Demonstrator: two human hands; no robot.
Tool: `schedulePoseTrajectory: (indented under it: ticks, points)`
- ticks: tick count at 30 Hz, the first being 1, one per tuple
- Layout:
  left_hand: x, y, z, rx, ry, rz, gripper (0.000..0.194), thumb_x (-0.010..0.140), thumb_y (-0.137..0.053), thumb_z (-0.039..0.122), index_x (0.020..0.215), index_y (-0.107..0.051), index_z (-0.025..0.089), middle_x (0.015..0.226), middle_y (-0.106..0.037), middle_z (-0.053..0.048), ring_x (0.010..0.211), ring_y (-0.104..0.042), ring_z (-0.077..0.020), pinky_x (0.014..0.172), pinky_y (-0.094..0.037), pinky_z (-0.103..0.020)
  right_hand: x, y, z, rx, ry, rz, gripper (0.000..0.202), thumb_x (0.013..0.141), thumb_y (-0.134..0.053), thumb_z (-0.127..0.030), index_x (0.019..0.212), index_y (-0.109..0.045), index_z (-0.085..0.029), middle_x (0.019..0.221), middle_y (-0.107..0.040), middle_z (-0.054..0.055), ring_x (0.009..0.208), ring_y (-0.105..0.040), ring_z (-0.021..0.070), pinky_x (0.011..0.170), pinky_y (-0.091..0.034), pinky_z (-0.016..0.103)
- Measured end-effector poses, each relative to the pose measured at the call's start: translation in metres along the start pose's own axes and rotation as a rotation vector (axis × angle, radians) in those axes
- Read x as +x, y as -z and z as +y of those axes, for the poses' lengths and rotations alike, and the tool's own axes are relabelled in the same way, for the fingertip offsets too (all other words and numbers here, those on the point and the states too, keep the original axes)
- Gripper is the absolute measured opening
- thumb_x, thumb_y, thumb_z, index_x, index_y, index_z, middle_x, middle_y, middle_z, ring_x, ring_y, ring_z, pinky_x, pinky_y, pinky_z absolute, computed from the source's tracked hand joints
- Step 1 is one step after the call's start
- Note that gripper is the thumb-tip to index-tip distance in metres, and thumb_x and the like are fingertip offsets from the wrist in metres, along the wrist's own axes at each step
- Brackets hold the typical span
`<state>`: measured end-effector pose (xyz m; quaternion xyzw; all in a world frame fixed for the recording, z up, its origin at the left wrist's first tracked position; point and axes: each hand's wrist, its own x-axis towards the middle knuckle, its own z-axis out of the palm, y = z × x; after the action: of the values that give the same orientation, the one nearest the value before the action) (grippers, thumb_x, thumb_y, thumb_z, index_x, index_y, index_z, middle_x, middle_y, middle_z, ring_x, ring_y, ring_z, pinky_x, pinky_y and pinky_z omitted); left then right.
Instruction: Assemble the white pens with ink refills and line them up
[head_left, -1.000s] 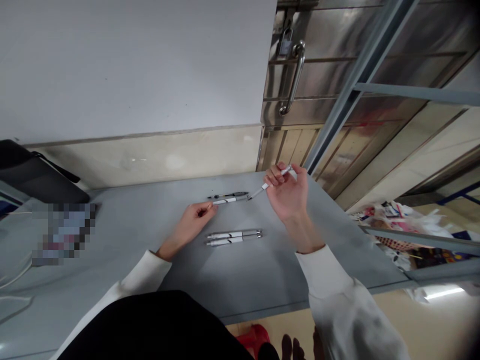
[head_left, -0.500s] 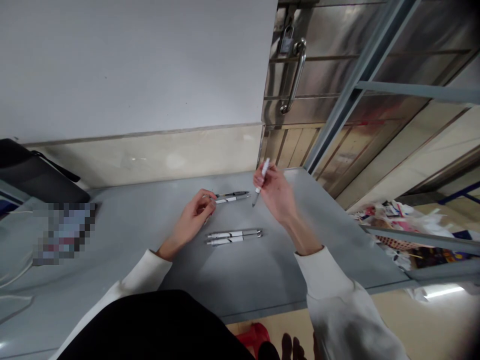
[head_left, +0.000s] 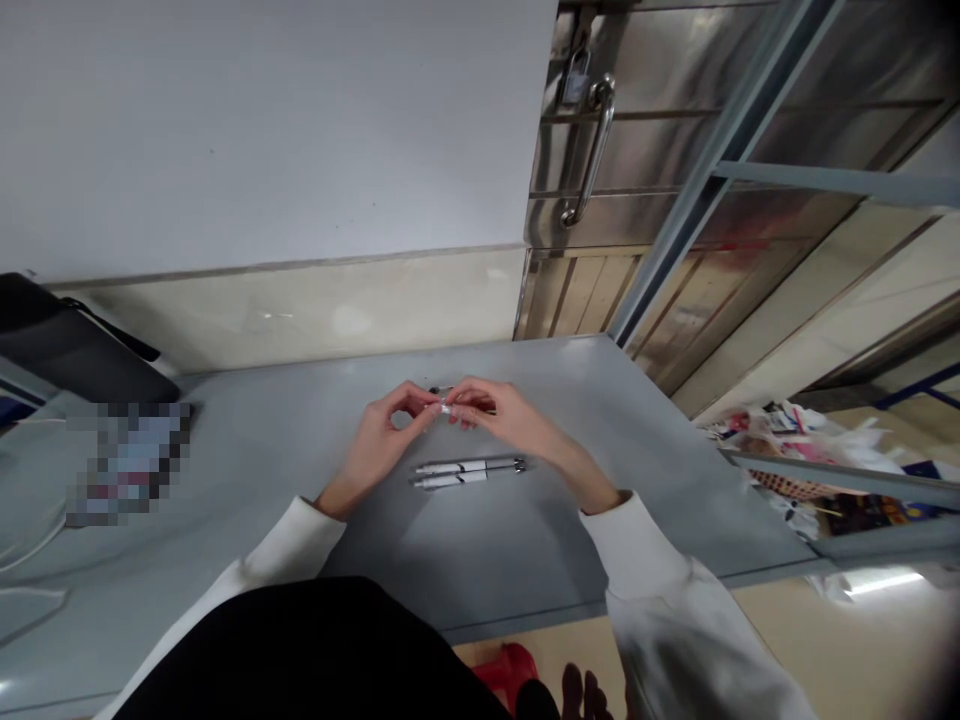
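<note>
My left hand (head_left: 388,430) and my right hand (head_left: 502,415) meet above the grey table, fingertips almost touching. Between them is a white pen (head_left: 446,408), of which only a short piece shows; the fingers of both hands are closed on it and hide the rest. Just behind the fingertips, a small dark part of another pen (head_left: 437,389) is visible on the table. Nearer to me, two white pens with black marks, an upper one (head_left: 465,467) and a lower one (head_left: 454,481), lie side by side, with silvery ends pointing right.
The grey table (head_left: 262,460) runs along a wall. At its left stand a dark case (head_left: 82,345) and a blurred-out item (head_left: 135,470), with white cables. A metal frame post (head_left: 690,200) rises at the right, beside bagged goods (head_left: 817,440). A red stool (head_left: 510,670) is below.
My right hand has come left and down from its raised spot with an upright pen, meeting my left hand. The pen that lay by my left fingers is now mostly hidden. The two nearer pens stayed put.
</note>
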<state>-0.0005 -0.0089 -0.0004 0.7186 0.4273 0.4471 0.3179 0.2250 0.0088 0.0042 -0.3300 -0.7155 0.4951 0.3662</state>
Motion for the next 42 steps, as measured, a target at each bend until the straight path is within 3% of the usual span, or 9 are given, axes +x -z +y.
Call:
schedulePoseTrajectory:
  ticks: [5,9,15,19,23,34,37,40,42]
  points:
    - [0.005,0.001,-0.007,-0.091,0.096,0.159,0.023,0.095,-0.071,0.042,0.095,-0.07,0.02,0.084,-0.072,-0.001,0.077,-0.064,-0.0167,0.076,-0.05,-0.029,-0.006,0.021,-0.003,-0.198,-0.097,0.13,0.027,0.095,-0.07,-0.048,0.102,-0.071,-0.022,0.086,-0.074,0.002,0.082,-0.067,0.0189,0.079,-0.051,0.033]
    - [0.008,0.001,-0.014,-0.165,0.093,0.17,0.024,0.096,-0.07,0.043,0.096,-0.067,0.02,0.083,-0.071,-0.001,0.073,-0.062,-0.0157,0.07,-0.049,-0.028,-0.008,0.033,-0.008,-0.172,-0.096,0.199,0.026,0.096,-0.068,-0.047,0.097,-0.07,-0.021,0.091,-0.075,0.004,0.086,-0.068,0.0194,0.084,-0.051,0.035]
    - [0.009,0.01,-0.008,-0.068,0.114,-0.022,0.024,0.099,-0.064,0.044,0.102,-0.069,0.021,0.084,-0.071,-0.001,0.075,-0.063,-0.0168,0.072,-0.05,-0.029,-0.009,0.037,-0.004,-0.211,-0.099,0.157,0.026,0.098,-0.064,-0.045,0.097,-0.074,-0.021,0.092,-0.074,0.003,0.09,-0.067,0.0198,0.086,-0.051,0.034]
    - [0.008,0.02,0.001,0.142,0.092,-0.279,0.026,0.098,-0.062,0.044,0.108,-0.076,0.024,0.102,-0.077,-0.003,0.089,-0.067,-0.0213,0.079,-0.05,-0.032,-0.017,0.042,0.002,-0.21,-0.173,0.025,0.025,0.095,-0.069,-0.042,0.102,-0.078,-0.02,0.102,-0.078,0.006,0.096,-0.068,0.0219,0.088,-0.052,0.035]
    - [0.004,0.024,0.004,0.2,0.11,-0.466,0.024,0.098,-0.062,0.043,0.105,-0.076,0.024,0.098,-0.077,-0.003,0.088,-0.067,-0.0215,0.079,-0.05,-0.032,-0.024,0.042,0.01,-0.262,-0.223,-0.13,0.02,0.092,-0.074,-0.038,0.097,-0.081,-0.02,0.097,-0.079,0.006,0.091,-0.068,0.0216,0.082,-0.051,0.033]
    - [0.003,0.031,-0.008,0.119,0.047,-0.622,0.027,0.094,-0.07,0.049,0.104,-0.08,0.026,0.108,-0.076,-0.004,0.101,-0.068,-0.0244,0.09,-0.051,-0.034,-0.026,0.04,0.002,-0.353,-0.186,-0.276,0.022,0.089,-0.079,-0.043,0.094,-0.081,-0.022,0.097,-0.071,0.004,0.089,-0.063,0.0202,0.081,-0.049,0.032]
    - [0.007,0.03,-0.018,0.064,0.098,-0.533,0.032,0.099,-0.062,0.049,0.108,-0.078,0.023,0.105,-0.077,-0.005,0.096,-0.068,-0.023,0.087,-0.052,-0.033,-0.025,0.039,0.007,-0.298,-0.253,-0.203,0.024,0.093,-0.072,-0.044,0.097,-0.079,-0.021,0.093,-0.073,0.004,0.086,-0.063,0.0201,0.079,-0.05,0.032]
    - [0.013,0.028,-0.03,0.172,0.047,-0.268,0.033,0.103,-0.053,0.044,0.109,-0.076,0.022,0.096,-0.075,-0.004,0.074,-0.062,-0.0181,0.075,-0.049,-0.032,-0.024,0.036,0.014,-0.26,-0.227,-0.112,0.025,0.095,-0.068,-0.044,0.092,-0.075,-0.02,0.086,-0.071,0.003,0.082,-0.062,0.0198,0.078,-0.048,0.033]
    - [0.017,0.027,-0.035,0.262,-0.056,-0.139,0.027,0.102,-0.055,0.038,0.107,-0.075,0.021,0.101,-0.075,-0.005,0.079,-0.061,-0.0194,0.077,-0.049,-0.034,-0.024,0.033,0.019,-0.233,-0.207,-0.081,0.026,0.094,-0.067,-0.044,0.086,-0.072,-0.02,0.082,-0.069,0.002,0.079,-0.061,0.0191,0.078,-0.048,0.033]
